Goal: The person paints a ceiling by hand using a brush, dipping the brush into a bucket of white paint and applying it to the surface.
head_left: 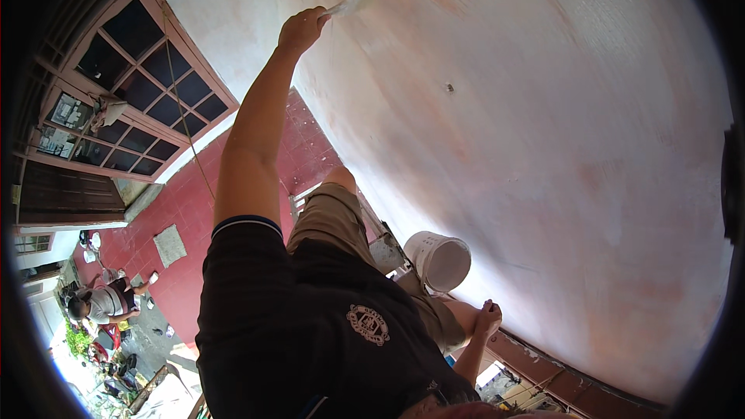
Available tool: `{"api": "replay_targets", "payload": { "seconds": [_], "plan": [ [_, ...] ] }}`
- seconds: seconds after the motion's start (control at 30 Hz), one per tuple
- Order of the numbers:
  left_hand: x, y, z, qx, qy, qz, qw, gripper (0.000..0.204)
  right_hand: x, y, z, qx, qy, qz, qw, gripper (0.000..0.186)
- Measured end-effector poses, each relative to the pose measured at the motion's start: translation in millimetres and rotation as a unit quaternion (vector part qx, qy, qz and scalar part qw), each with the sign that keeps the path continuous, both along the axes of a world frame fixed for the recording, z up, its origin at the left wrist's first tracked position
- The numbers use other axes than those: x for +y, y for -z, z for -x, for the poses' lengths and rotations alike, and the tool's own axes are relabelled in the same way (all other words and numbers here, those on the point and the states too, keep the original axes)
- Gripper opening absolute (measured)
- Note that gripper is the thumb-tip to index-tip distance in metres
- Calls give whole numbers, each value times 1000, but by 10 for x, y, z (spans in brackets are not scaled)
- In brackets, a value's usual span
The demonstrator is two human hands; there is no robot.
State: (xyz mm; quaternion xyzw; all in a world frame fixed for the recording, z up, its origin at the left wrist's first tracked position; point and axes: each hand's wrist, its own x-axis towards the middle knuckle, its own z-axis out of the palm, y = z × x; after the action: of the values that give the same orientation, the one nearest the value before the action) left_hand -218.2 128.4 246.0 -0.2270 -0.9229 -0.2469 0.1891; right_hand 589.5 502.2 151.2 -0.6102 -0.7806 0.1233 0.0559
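Observation:
My left arm reaches up to a pale wall (pixel 559 155) with patchy pink and white paint. In my left hand (pixel 303 29), closed around its handle, is a paintbrush (pixel 353 2) with whitish bristles that touch the wall. Lower down, near my bent knee, my right hand (pixel 487 318) is closed into a fist; whatever it may hold is too small to make out. A white bucket (pixel 442 261) hangs or stands between my legs and the wall, its mouth toward me. How it is supported is mostly hidden.
To the left is a pink-framed window (pixel 140 70), with a thin cord (pixel 180 101) in front. Far below lies a red tiled floor (pixel 182 209) with a grey patch (pixel 169 245). A person (pixel 105 304) sits among scattered items at lower left. A reddish-brown ledge (pixel 574 368) borders the wall.

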Motion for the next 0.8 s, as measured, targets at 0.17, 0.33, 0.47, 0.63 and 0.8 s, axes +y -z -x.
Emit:
{"api": "replay_targets", "payload": {
  "seconds": [0.17, 0.33, 0.47, 0.63, 0.8],
  "plan": [
    [27, 377, 228, -4, -129, -33, 991, 28, 9, 52, 3, 9, -7, -2, 1000, 36],
    [557, 746, -106, 15, -84, -48, 995, 26, -15, 26, 44, 12, -15, -2, 1000, 36],
    [946, 1038, -874, -7, -70, -52, 996, 24, -6, 28, 68, -1, -11, -5, 1000, 35],
    [822, 1074, -1952, -9, 102, -40, 994, 21, 18, 68, 7, -1, -9, 2, 1000, 34],
    [532, 976, -2157, -3, 253, -9, 967, 24, 35, 58, 3, 2, -5, -1, 1000, 35]
  ]
}}
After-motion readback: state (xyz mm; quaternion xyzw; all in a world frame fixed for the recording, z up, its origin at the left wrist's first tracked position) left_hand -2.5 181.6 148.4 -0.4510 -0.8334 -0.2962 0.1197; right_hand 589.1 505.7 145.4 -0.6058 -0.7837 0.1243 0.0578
